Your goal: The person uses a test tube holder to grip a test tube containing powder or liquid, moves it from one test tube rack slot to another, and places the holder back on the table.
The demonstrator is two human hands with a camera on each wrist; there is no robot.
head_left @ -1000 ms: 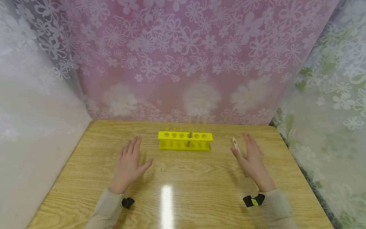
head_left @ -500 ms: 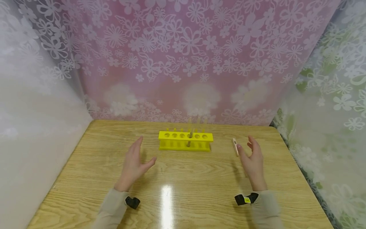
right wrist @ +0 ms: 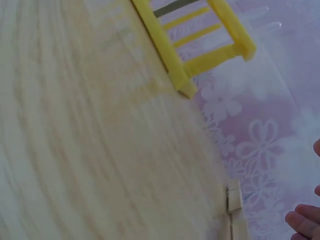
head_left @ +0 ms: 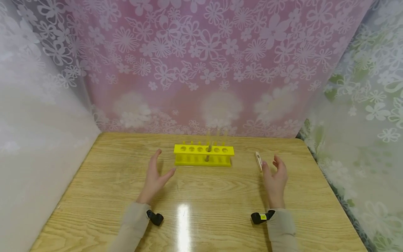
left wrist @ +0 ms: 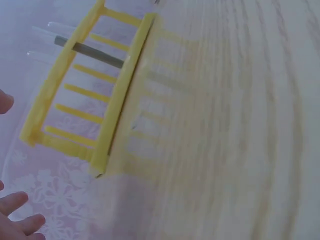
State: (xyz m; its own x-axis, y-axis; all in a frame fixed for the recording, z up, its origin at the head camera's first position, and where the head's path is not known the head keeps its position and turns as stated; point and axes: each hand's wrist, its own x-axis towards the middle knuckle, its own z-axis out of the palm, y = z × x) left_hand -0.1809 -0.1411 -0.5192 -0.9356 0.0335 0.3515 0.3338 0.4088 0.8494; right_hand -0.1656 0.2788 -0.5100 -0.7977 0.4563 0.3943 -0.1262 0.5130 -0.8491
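A yellow test tube rack [head_left: 204,150] stands toward the back of the table. Clear test tubes [head_left: 218,135] rise from its right half, and a dark grey column [left wrist: 92,53] shows in one of the holes. To the rack's front left, my left hand [head_left: 153,179] is held with thumb and fingers spread, holding nothing. My right hand [head_left: 275,180] is off to the right with its fingers relaxed and nothing in them. Its thumb overlaps the near end of a wooden clamp [head_left: 258,161] in the head view. Both wrist views catch only fingertips at their edges.
The wooden table [head_left: 204,196] has a bright light reflection near its front. Behind it hangs a pink floral curtain [head_left: 201,70]. Pale curtains [head_left: 362,140] hang at both sides. Black wrist cameras [head_left: 155,217] sit on both cuffs.
Both hands have moved inward, the left to the right and the right slightly to the left, with fingers less spread. The rack and clamp have stayed in place.
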